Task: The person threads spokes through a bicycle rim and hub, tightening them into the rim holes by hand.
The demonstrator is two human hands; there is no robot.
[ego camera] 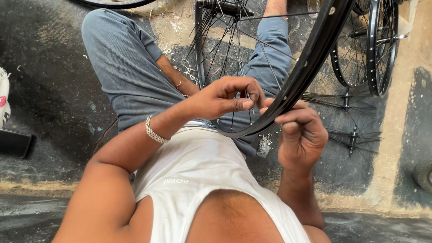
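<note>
1. A black bicycle rim (310, 63) is held over the lap, its arc running from the top right corner of the view down towards the hands.
2. The lowest stretch of the rim is gripped by the right hand (301, 135), fingers curled over its outer edge from below.
3. The left hand (225, 96) is set just inside the rim, fingertips pinched together on a thin spoke (245, 96) close to where it meets the rim.
4. The hub (225, 6) lies beyond the rim's lowest stretch, away from the body.
5. Finished wheels (369, 49) stand to the right of the rim.
</note>
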